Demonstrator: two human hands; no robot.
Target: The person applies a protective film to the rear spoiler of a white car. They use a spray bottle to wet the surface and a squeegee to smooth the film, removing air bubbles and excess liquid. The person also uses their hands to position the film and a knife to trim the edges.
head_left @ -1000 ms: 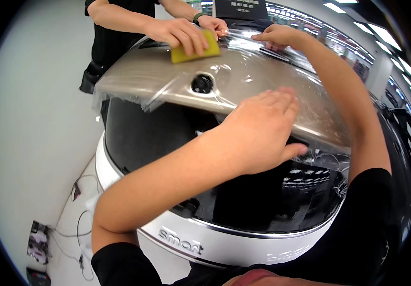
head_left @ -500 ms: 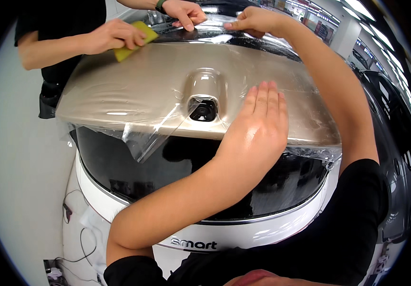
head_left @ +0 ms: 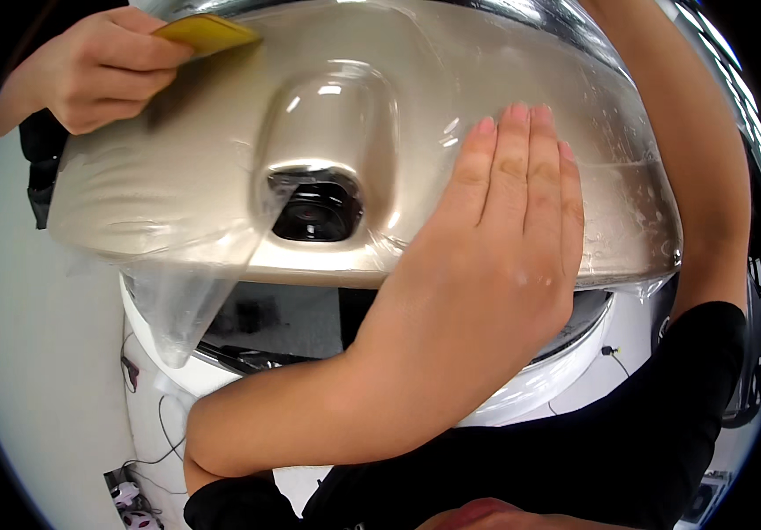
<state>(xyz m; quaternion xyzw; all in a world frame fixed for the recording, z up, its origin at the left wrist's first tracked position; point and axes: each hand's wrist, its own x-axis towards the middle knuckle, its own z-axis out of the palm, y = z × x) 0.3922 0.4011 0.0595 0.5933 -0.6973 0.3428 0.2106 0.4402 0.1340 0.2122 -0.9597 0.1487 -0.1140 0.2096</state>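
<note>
A champagne-coloured car panel point(head_left: 425, 62) is covered in clear film, with wrinkles at its left end and a loose flap point(head_left: 182, 309) hanging over the lower edge. Its raised centre holds a black camera-like fitting point(head_left: 319, 218). My left hand point(head_left: 495, 256) lies flat on the film right of this fitting, fingers stretched out side by side. My right forearm point(head_left: 698, 177) reaches up along the panel's right end; that hand is beyond the top edge of the picture. At upper left a co-worker's hand point(head_left: 111, 75) grips a yellow squeegee point(head_left: 208, 34) against the panel.
Dark rear glass point(head_left: 275, 327) and a white lower body point(head_left: 531, 389) sit below the panel. A pale wall point(head_left: 36, 336) stands on the left, with cables point(head_left: 166, 428) and a small appliance point(head_left: 129, 499) on the floor beside it. Another dark surface is at the far right.
The panel now appears larger and higher in the picture. My right hand and the co-worker's second hand have left view. The co-worker's squeegee has shifted toward the upper left.
</note>
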